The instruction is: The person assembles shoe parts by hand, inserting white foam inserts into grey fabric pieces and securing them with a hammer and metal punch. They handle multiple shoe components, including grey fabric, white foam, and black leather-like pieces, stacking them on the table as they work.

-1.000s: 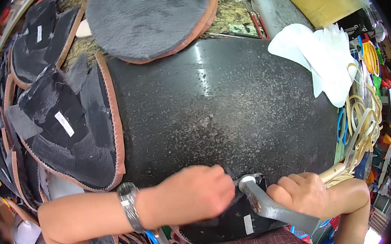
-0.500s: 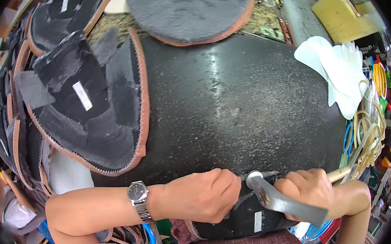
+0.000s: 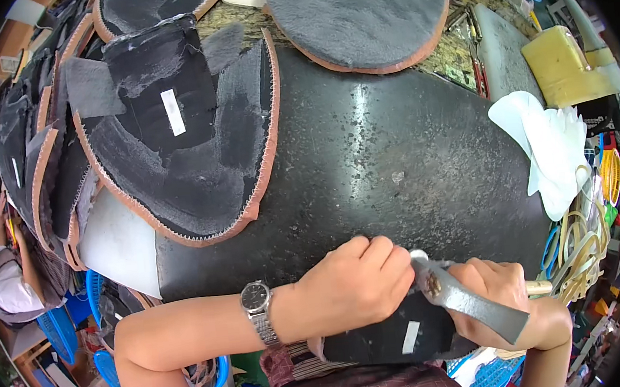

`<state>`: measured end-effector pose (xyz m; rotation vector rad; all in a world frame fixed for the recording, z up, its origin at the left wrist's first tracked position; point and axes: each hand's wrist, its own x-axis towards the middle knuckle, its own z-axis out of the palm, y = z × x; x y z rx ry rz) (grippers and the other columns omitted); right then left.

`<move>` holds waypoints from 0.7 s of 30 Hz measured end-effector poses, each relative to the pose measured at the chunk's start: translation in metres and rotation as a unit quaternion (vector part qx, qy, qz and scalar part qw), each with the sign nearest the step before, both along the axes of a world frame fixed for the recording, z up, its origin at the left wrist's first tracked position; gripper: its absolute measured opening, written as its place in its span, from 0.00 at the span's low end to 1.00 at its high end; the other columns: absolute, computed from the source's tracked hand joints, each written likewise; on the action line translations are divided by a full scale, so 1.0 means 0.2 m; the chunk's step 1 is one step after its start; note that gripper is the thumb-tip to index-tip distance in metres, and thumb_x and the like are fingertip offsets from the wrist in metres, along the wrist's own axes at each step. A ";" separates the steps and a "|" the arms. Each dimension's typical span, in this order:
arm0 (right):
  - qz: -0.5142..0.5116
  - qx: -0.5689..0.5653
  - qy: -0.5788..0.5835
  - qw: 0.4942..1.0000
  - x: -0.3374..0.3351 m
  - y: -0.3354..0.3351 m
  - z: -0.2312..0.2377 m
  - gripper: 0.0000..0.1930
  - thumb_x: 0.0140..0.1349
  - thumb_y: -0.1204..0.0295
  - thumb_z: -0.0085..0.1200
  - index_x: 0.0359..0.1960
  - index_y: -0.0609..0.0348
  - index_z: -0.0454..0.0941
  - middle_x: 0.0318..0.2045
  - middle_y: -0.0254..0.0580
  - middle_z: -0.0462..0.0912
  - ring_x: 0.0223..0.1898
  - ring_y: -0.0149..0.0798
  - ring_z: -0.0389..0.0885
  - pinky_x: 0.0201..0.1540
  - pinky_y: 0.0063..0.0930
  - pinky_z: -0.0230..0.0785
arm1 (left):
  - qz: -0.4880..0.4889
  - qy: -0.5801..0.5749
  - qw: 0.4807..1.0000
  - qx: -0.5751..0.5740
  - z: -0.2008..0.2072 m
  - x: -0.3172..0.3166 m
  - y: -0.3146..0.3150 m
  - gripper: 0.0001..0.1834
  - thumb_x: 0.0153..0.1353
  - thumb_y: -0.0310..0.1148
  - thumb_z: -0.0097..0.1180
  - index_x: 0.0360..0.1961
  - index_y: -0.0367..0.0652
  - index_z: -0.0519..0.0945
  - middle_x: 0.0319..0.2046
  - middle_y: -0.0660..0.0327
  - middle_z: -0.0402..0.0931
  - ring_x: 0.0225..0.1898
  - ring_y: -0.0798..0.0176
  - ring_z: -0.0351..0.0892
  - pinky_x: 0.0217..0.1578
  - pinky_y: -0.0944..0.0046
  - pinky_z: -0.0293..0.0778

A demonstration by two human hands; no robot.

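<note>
My left hand [image 3: 352, 283], with a watch [image 3: 255, 298] at the wrist, is closed at the top edge of a black shoe upper [image 3: 373, 344] in my lap. Its fingertips are hidden beneath the hand. A white label lies on that upper. In my right fist [image 3: 494, 288] is a hammer [image 3: 477, 304]. The round face of its grey metal head points toward my left fingers, and its pale handle sticks out on the right. Whether the right fingers also touch the upper is hidden.
Several dark uppers with brown stitched rims [image 3: 204, 222] are spread and piled at left on the black work surface [image 3: 366, 158]. A grey fuzzy piece [image 3: 356, 14] lies at the back. On the right are white glove-like pieces [image 3: 544, 141], a yellow block [image 3: 559, 65] and pale straps [image 3: 583, 242].
The view has shifted, so the bench things appear farther right. Both hands remain close together over the upper, left hand closed and hammer still gripped on the right. The hammer head now sits beside the left knuckles.
</note>
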<state>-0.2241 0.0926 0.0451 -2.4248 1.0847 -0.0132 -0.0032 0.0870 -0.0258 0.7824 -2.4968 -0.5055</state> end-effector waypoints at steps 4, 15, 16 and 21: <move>0.020 0.012 0.037 0.999 -0.02 0.00 0.00 0.23 0.34 0.70 0.59 0.36 0.60 0.67 0.21 0.40 0.69 0.19 0.42 0.76 0.17 0.35 0.68 | 0.059 0.042 0.997 0.040 -0.03 0.00 0.03 0.12 0.40 0.28 0.56 0.30 0.37 0.77 0.28 0.62 0.72 0.31 0.62 0.74 0.29 0.66 0.72; 0.032 0.030 0.013 0.999 -0.04 -0.05 -0.02 0.18 0.39 0.69 0.56 0.33 0.59 0.67 0.19 0.39 0.68 0.16 0.39 0.74 0.14 0.32 0.65 | 0.089 0.077 0.992 -0.033 -0.07 -0.02 0.12 0.15 0.41 0.26 0.57 0.34 0.32 0.79 0.29 0.59 0.74 0.29 0.62 0.75 0.28 0.66 0.75; 0.037 0.037 0.014 0.999 -0.04 -0.06 -0.01 0.17 0.40 0.69 0.56 0.33 0.59 0.67 0.19 0.39 0.68 0.16 0.38 0.74 0.13 0.31 0.65 | 0.084 0.065 0.993 -0.044 -0.07 -0.02 0.13 0.15 0.41 0.26 0.57 0.33 0.32 0.79 0.28 0.59 0.74 0.29 0.62 0.75 0.27 0.67 0.74; 0.065 0.009 0.001 0.998 -0.02 -0.14 0.02 0.17 0.42 0.67 0.54 0.34 0.59 0.69 0.18 0.34 0.66 0.15 0.34 0.73 0.14 0.28 0.64 | 0.084 0.042 0.992 -0.079 -0.08 -0.04 0.14 0.12 0.41 0.26 0.58 0.30 0.32 0.79 0.26 0.58 0.73 0.28 0.62 0.74 0.27 0.67 0.73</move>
